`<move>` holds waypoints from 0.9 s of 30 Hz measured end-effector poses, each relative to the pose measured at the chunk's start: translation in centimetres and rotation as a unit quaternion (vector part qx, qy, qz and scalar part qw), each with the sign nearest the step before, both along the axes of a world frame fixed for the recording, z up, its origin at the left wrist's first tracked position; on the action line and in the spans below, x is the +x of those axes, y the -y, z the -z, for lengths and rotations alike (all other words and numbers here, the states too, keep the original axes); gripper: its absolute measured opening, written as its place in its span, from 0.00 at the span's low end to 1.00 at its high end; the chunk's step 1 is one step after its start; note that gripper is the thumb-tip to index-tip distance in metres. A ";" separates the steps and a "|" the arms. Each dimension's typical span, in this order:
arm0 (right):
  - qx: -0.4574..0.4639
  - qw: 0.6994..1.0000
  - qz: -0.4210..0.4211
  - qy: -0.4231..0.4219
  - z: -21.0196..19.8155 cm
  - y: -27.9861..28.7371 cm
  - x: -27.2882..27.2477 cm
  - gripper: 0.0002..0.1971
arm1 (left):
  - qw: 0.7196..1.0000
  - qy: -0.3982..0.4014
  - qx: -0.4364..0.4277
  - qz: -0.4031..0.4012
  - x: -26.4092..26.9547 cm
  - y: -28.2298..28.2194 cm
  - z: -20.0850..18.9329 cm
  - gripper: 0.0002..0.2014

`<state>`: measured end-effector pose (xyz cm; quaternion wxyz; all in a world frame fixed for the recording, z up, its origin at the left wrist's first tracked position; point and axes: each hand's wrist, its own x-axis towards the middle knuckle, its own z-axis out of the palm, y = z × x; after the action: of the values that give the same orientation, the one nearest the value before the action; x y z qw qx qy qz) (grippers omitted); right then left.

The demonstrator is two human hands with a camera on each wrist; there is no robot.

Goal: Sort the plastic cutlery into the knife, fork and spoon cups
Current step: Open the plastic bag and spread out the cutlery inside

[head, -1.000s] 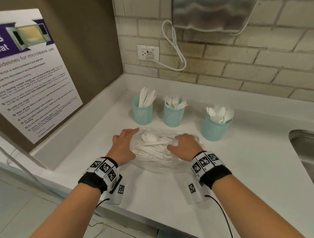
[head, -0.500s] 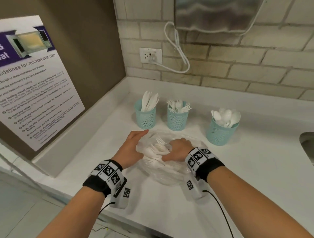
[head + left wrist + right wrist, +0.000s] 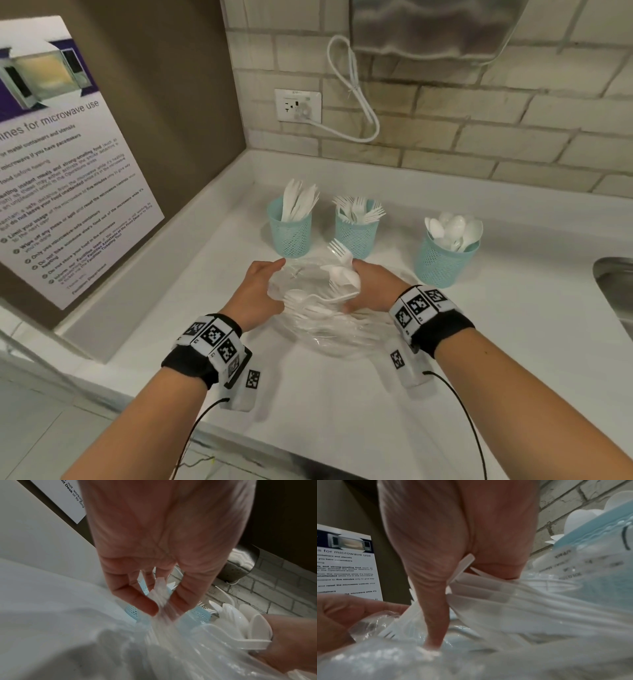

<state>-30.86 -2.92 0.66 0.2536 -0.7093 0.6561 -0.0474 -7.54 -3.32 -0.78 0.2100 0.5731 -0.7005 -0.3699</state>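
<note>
A clear plastic bag (image 3: pixel 329 329) of white plastic cutlery lies on the counter before three teal mesh cups: knives (image 3: pixel 291 233), forks (image 3: pixel 356 233), spoons (image 3: pixel 445 260). My left hand (image 3: pixel 260 291) pinches the bag's rim (image 3: pixel 161 601) between thumb and fingers. My right hand (image 3: pixel 370 287) grips a bundle of cutlery (image 3: pixel 342 274) at the bag's mouth, a fork's tines sticking up. In the right wrist view several white handles (image 3: pixel 488 592) fan out from under my palm.
A white counter (image 3: pixel 513 342) runs to a brick wall with a socket (image 3: pixel 298 104) and cable. A sink edge (image 3: pixel 613 284) lies at the right. A microwave notice (image 3: pixel 61 164) hangs on the brown panel at the left.
Both hands closed in on the bag. The left took hold of its rim, and the right gathered cutlery and lifted it, so a fork now sticks up.
</note>
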 end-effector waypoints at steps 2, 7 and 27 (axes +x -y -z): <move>-0.012 1.000 -0.004 0.005 0.1 -0.1 0.0 0.34 | 1.000 0.000 -0.003 0.001 -0.1 -0.1 0.0 0.41; -0.093 0.992 0.052 0.062 0.2 -0.8 -0.6 0.23 | 1.000 0.007 -0.012 -0.015 0.2 -0.1 -0.2 0.41; -0.172 0.965 0.104 0.166 0.3 -1.3 -3.5 0.22 | 0.996 0.067 -0.017 -0.049 0.0 -0.7 -0.1 0.38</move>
<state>-34.36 -1.63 0.40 0.2267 -0.6524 0.6566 -0.3032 -7.50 -2.61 -0.68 0.1901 0.6265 -0.6903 -0.3079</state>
